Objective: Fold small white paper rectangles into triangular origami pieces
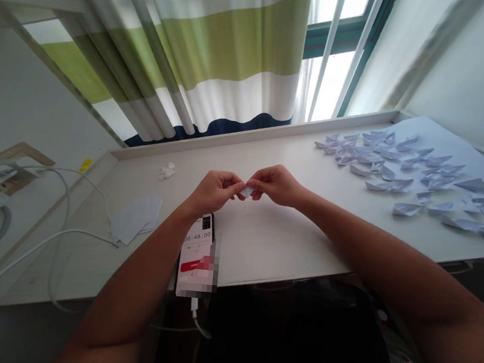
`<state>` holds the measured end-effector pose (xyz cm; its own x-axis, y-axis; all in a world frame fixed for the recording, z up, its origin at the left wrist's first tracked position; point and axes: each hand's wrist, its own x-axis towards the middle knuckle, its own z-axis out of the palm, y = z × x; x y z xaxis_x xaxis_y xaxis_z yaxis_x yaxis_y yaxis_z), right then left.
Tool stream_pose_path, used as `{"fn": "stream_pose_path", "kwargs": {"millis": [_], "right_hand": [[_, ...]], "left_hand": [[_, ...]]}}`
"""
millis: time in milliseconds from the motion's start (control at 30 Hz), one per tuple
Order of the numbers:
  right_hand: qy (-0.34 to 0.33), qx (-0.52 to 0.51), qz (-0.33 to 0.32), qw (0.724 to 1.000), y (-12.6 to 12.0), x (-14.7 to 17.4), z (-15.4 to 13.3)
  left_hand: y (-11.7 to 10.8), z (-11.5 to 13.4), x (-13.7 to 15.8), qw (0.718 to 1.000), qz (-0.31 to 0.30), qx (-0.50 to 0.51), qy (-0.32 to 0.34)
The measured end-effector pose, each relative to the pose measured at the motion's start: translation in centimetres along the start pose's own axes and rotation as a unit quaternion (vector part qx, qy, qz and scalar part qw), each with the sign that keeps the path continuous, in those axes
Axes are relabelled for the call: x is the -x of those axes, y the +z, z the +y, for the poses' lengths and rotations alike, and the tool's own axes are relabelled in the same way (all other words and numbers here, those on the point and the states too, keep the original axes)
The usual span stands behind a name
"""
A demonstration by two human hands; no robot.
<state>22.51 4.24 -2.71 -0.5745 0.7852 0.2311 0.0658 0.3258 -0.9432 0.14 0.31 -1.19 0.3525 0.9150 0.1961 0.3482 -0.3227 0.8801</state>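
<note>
Between my two hands, above the middle of the white desk, is a small folded piece of white paper [247,191]. My left hand [218,191] pinches its left side between thumb and fingers. On its right side my right hand [276,185] grips it the same way, with the fingertips of both hands almost meeting. Fingers cover much of the paper, so its full shape is hidden. Many folded paper boats [388,184] lie bunched at the right of the desk. A loose stack of white paper sheets [133,219] rests to the left of my left forearm.
A phone [195,256] showing a timer lies near the front edge, a cable [194,308] plugged into it. Crumpled white paper [167,170] sits at the back left. White cables [65,234] cross the left side from a power strip [3,177]. A raised rim [246,136] borders the back.
</note>
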Motion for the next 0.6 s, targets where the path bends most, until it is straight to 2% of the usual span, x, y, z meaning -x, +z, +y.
{"fn": "stream_pose_path", "kwargs": {"millis": [300,433,600], "right_hand": [[-0.028,-0.028,-0.005,0.999,-0.06,-0.13,0.56],[-0.011,-0.078,-0.015,0.997,-0.41,-0.21,0.55],[0.013,-0.128,0.013,0.992,-0.64,-0.25,0.38]], "left_hand": [[0.06,-0.04,-0.10,0.999,0.006,0.038,-0.002],[-0.14,0.04,-0.08,0.998,0.028,0.058,-0.009],[-0.41,-0.37,-0.27,0.995,0.064,0.079,-0.008]]}}
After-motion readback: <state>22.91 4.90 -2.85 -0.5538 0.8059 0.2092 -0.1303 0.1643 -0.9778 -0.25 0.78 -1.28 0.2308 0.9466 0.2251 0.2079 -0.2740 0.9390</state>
